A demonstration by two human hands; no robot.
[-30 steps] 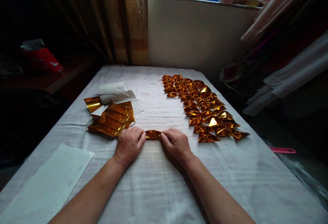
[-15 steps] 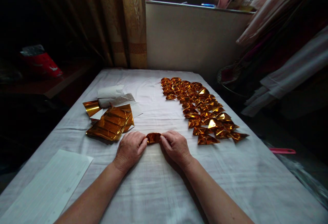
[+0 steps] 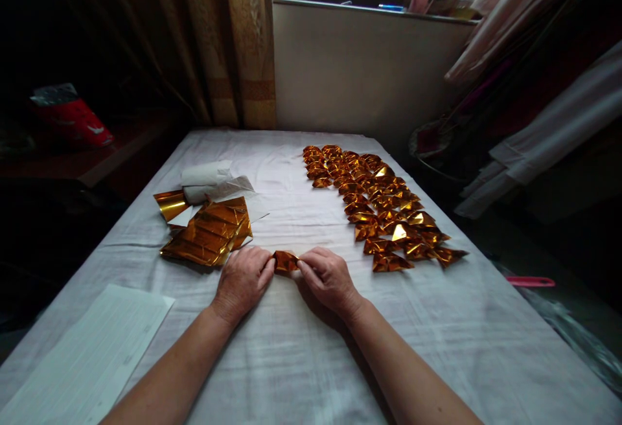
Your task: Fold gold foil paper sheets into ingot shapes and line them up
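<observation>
Between my two hands is a small folded gold foil paper piece (image 3: pixel 286 261), shaped like an ingot with pinched ends. My left hand (image 3: pixel 244 277) is closed on its left end, thumb against the foil. The right end is pinched between the thumb and fingers of my right hand (image 3: pixel 328 276). Just beyond my left hand lies a stack of flat gold foil sheets (image 3: pixel 208 234) with creases across them. To the right sits a group of finished-looking gold foil ingots (image 3: pixel 357 208), set in slanting rows.
A white cloth (image 3: pixel 291 373) covers the table. Crumpled white paper (image 3: pixel 208 182) and a curled gold sheet (image 3: pixel 171 205) lie behind the stack. A ruled paper sheet (image 3: pixel 92 354) is at the front left. Clothes (image 3: pixel 558 133) hang at the right; a curtain (image 3: pixel 228 43) hangs behind.
The foil piece has tilted slightly and its top looks more peaked, its right end turned a little downward. Both hands keep hold of it. The whole view has shifted slightly.
</observation>
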